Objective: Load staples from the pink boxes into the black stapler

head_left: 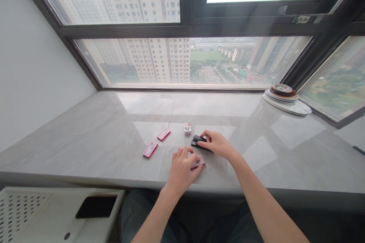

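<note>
My right hand (214, 143) is closed around a black stapler (196, 141), thumb on the near side, fingers on the far side; the stapler lies on the grey stone sill. Just below and left of it, my left hand (184, 165) grips a small pink-and-white box (199, 162) between thumb and fingers, which cover part of it. A small white box (187, 128) with a dark printed picture stands behind the stapler. Two flat red-and-white boxes lie to the left: one (164, 134) farther back, the other (150, 150) nearer me.
A stack of plates (285, 100) sits at the back right by the window frame (185, 31). The grey sill (94, 136) ends in a front edge close to my forearms. Below it at left is a white plastic unit (54, 220) with a dark rectangular phone-like thing (96, 207).
</note>
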Action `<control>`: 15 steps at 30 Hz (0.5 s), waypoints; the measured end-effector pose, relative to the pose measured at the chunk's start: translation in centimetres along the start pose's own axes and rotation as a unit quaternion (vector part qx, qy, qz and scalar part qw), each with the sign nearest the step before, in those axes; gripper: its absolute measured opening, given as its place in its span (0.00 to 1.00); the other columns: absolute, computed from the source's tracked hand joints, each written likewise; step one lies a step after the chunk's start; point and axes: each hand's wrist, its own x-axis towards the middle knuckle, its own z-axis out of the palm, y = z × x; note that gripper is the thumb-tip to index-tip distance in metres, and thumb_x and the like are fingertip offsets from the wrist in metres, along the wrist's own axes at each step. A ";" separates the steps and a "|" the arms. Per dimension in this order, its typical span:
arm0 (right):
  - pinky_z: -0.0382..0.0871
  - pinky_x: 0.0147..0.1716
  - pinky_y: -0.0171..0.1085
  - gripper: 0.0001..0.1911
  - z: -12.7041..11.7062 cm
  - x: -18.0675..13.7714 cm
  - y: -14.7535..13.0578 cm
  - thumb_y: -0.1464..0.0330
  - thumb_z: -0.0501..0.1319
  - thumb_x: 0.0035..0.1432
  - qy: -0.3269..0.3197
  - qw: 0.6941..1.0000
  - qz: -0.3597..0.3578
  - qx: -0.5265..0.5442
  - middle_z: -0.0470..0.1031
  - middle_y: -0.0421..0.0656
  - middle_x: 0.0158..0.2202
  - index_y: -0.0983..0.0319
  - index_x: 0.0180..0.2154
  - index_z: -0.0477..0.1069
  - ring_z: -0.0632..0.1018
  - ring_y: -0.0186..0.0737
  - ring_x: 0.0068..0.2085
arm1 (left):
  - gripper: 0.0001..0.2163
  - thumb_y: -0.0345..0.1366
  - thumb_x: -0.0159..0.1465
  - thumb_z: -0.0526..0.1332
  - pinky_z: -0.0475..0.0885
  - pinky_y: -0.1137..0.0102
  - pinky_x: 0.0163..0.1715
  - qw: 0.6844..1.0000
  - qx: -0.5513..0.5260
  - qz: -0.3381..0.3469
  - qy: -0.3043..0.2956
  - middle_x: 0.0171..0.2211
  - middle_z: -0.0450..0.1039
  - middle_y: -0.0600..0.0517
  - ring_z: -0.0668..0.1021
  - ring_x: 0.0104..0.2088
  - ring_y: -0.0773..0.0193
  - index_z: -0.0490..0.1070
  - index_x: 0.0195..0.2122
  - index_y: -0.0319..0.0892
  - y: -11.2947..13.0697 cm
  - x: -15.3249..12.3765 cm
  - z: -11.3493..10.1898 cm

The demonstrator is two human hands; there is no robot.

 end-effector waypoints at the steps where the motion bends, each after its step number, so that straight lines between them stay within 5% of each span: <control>1: 0.58 0.28 0.34 0.17 0.0 -0.1 0.2 0.54 0.66 0.58 0.005 1.000 0.004 -0.002 0.65 0.32 0.23 0.58 0.42 0.75 0.68 0.34 0.27 | 0.06 0.37 0.61 0.70 0.68 0.55 0.51 1.000 0.015 -0.015 0.016 0.53 0.73 0.48 0.73 0.53 0.50 0.76 0.38 0.50 -0.9 -0.4 -0.5; 6: 0.57 0.28 0.34 0.15 0.2 -0.7 0.3 0.53 0.65 0.59 0.028 0.999 0.027 -0.008 0.65 0.33 0.24 0.57 0.41 0.74 0.68 0.35 0.27 | 0.04 0.40 0.64 0.67 0.65 0.47 0.59 0.979 0.108 -0.142 0.098 0.64 0.67 0.48 0.66 0.64 0.43 0.74 0.36 0.48 -7.5 -1.9 -4.0; 11: 0.57 0.27 0.35 0.15 0.3 -1.2 -0.2 0.53 0.65 0.59 0.045 0.998 0.038 -0.005 0.65 0.34 0.24 0.56 0.41 0.75 0.68 0.35 0.27 | 0.08 0.44 0.64 0.65 0.63 0.50 0.65 0.983 0.057 -0.156 0.078 0.67 0.63 0.48 0.61 0.70 0.46 0.71 0.37 0.46 -13.5 -1.3 -5.3; 15: 0.58 0.28 0.35 0.16 0.0 -1.5 -0.3 0.54 0.65 0.59 0.038 0.998 0.046 0.004 0.65 0.34 0.25 0.56 0.44 0.76 0.70 0.36 0.28 | 0.21 0.43 0.66 0.61 0.63 0.58 0.66 0.990 -0.047 -0.132 0.021 0.65 0.66 0.46 0.56 0.73 0.53 0.66 0.60 0.46 -14.8 -0.1 -4.5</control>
